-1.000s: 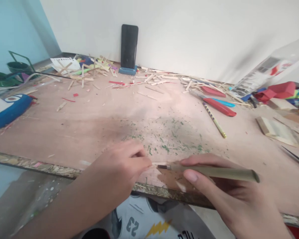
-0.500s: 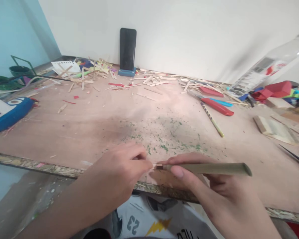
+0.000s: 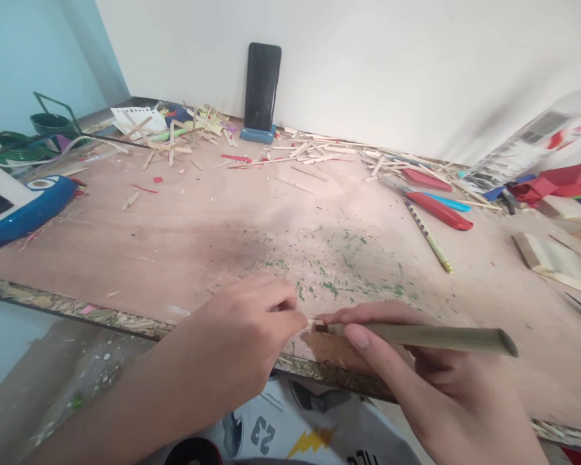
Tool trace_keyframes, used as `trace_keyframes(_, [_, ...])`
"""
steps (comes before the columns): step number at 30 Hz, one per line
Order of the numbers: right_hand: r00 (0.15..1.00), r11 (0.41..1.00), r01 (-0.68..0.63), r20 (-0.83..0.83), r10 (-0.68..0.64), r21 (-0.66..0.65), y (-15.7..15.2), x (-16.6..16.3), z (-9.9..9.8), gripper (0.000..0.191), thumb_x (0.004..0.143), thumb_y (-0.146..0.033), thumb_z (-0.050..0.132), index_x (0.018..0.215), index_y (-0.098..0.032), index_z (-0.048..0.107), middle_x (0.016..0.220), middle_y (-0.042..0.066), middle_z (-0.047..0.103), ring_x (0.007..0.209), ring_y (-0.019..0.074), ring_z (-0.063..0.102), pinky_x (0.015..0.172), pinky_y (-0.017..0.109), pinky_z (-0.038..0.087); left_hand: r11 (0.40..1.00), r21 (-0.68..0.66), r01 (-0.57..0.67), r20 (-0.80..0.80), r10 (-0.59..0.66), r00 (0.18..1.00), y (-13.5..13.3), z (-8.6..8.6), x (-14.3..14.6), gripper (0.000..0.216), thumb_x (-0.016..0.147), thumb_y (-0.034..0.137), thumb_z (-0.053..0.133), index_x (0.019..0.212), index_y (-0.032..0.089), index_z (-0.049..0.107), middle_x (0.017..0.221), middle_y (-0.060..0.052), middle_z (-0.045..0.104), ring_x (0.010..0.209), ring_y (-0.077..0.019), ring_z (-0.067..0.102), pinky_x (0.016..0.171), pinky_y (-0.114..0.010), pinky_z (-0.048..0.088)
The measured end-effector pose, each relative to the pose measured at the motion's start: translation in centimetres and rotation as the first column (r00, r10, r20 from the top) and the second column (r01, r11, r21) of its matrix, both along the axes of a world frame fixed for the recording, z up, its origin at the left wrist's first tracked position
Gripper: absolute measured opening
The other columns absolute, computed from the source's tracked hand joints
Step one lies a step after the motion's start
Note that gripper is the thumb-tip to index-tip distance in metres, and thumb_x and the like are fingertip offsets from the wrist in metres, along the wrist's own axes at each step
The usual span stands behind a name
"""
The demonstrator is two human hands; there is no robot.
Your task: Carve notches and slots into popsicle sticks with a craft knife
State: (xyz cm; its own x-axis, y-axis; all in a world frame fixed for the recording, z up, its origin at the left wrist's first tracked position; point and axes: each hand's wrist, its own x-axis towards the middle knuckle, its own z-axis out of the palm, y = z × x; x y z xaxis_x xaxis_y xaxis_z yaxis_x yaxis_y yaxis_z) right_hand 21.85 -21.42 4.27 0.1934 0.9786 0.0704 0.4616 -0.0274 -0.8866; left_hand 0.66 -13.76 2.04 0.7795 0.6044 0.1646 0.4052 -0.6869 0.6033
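Observation:
My right hand grips an olive-green tapered rod near its thin end, thumb in front and fingers behind. The rod lies almost level, with its wide slanted end out to the right. At the thin end is a small brown and pale piece; I cannot tell how it joins the rod. My left hand is closed in a pinch just left of that piece. A pale tip shows at its fingers, but what they hold is mostly hidden. Green shavings are scattered on the tabletop beyond both hands.
Behind, a phone stands upright among thin wooden sticks. To the right lie a red utility knife, a dotted pencil, a wooden block and a leaning plastic bottle. A blue-white object stands left.
The whole scene has shifted slightly right as the head view turned. Both hands keep the same grip, and the rod's wide end sits a little lower.

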Motion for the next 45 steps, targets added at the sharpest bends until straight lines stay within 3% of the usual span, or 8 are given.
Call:
trace_keyframes(8, [0.998, 0.999, 0.026, 0.052, -0.027, 0.019, -0.2, -0.1, -0.3, 0.014, 0.092, -0.048, 0.076, 0.096, -0.035, 0.079, 0.098, -0.001, 0.084, 0.086, 0.0203, 0.080, 0.069, 0.022, 0.068, 1.000, 0.010, 0.016, 0.021, -0.016, 1.000, -0.1, 0.0, -0.1, 0.025, 0.103, 0.002, 0.052, 0.105, 0.019, 0.069, 0.102, 0.001, 0.057, 0.096, -0.0157, 0.052, 0.082, -0.032, 0.039])
trace_keyframes(13, [0.998, 0.996, -0.059, 0.009, 0.058, 0.071, 0.1, -0.9, 0.1, 0.008, 0.094, -0.040, 0.075, 0.093, -0.035, 0.080, 0.095, 0.000, 0.083, 0.085, 0.0216, 0.080, 0.062, 0.024, 0.067, 1.000, -0.020, 0.024, 0.041, -0.023, 0.999, 0.0, 0.0, -0.1, 0.026, 0.103, 0.002, 0.050, 0.104, 0.019, 0.069, 0.101, 0.001, 0.057, 0.095, -0.0155, 0.052, 0.081, -0.031, 0.040])
trace_keyframes(21, [0.977, 0.998, -0.065, -0.205, 0.062, -0.011, 0.3, -1.6, 0.1, 0.012, 0.093, -0.041, 0.075, 0.087, -0.031, 0.079, 0.078, 0.003, 0.076, 0.080, 0.0256, 0.078, 0.056, 0.030, 0.067, 0.999, -0.037, 0.032, 0.047, -0.030, 0.998, 0.1, -0.1, 0.0, 0.027, 0.103, 0.003, 0.048, 0.104, 0.018, 0.070, 0.102, 0.000, 0.058, 0.094, -0.0158, 0.052, 0.082, -0.031, 0.041])
trace_keyframes(28, [0.974, 0.999, -0.042, -0.223, 0.043, 0.008, 0.1, -1.7, -0.3, 0.010, 0.091, -0.040, 0.079, 0.087, -0.030, 0.079, 0.085, 0.003, 0.078, 0.077, 0.0229, 0.077, 0.068, 0.031, 0.070, 0.999, -0.012, 0.030, 0.044, -0.030, 0.999, 0.2, 0.1, 0.1, 0.030, 0.105, 0.006, 0.047, 0.104, 0.019, 0.074, 0.099, -0.001, 0.061, 0.092, -0.0172, 0.055, 0.080, -0.032, 0.042])
trace_keyframes(33, [0.947, 0.994, -0.079, -0.319, 0.049, -0.080, 0.1, -0.8, -0.2, 0.018, 0.089, -0.042, 0.081, 0.092, -0.026, 0.075, 0.090, 0.004, 0.080, 0.081, 0.0245, 0.081, 0.079, 0.036, 0.072, 0.999, -0.025, 0.028, 0.027, -0.027, 0.999, 0.1, 0.0, 0.0, 0.030, 0.106, 0.007, 0.046, 0.109, 0.018, 0.073, 0.101, -0.002, 0.060, 0.092, -0.0182, 0.055, 0.080, -0.034, 0.042])
trace_keyframes(37, [0.979, 0.997, 0.021, -0.202, -0.036, -0.077, 0.1, -0.5, 0.0, 0.022, 0.088, -0.047, 0.080, 0.091, -0.027, 0.074, 0.088, 0.003, 0.081, 0.078, 0.0211, 0.080, 0.066, 0.025, 0.068, 0.999, -0.023, 0.033, 0.036, -0.032, 0.999, 0.0, 0.1, 0.0, 0.029, 0.105, 0.004, 0.048, 0.111, 0.019, 0.072, 0.102, 0.000, 0.059, 0.094, -0.0162, 0.054, 0.083, -0.032, 0.041])
trace_keyframes(41, [0.989, 0.997, 0.065, -0.133, -0.068, -0.027, 0.1, -0.7, -0.1, 0.022, 0.088, -0.049, 0.080, 0.091, -0.028, 0.075, 0.083, 0.001, 0.081, 0.072, 0.0209, 0.079, 0.058, 0.024, 0.066, 1.000, -0.013, 0.020, 0.037, -0.019, 0.999, 0.0, 0.2, 0.0, 0.032, 0.105, 0.002, 0.050, 0.120, 0.022, 0.071, 0.103, 0.001, 0.058, 0.097, -0.0152, 0.052, 0.082, -0.031, 0.040])
trace_keyframes(45, [0.981, 0.999, 0.029, -0.189, -0.035, -0.034, 0.1, -0.9, -0.3, 0.018, 0.090, -0.046, 0.079, 0.092, -0.028, 0.076, 0.085, 0.003, 0.082, 0.075, 0.0232, 0.081, 0.065, 0.028, 0.071, 1.000, -0.011, 0.017, 0.044, -0.016, 0.999, 0.0, 0.0, -0.1, 0.032, 0.104, 0.001, 0.051, 0.118, 0.022, 0.071, 0.102, 0.001, 0.058, 0.096, -0.0153, 0.052, 0.082, -0.032, 0.040])
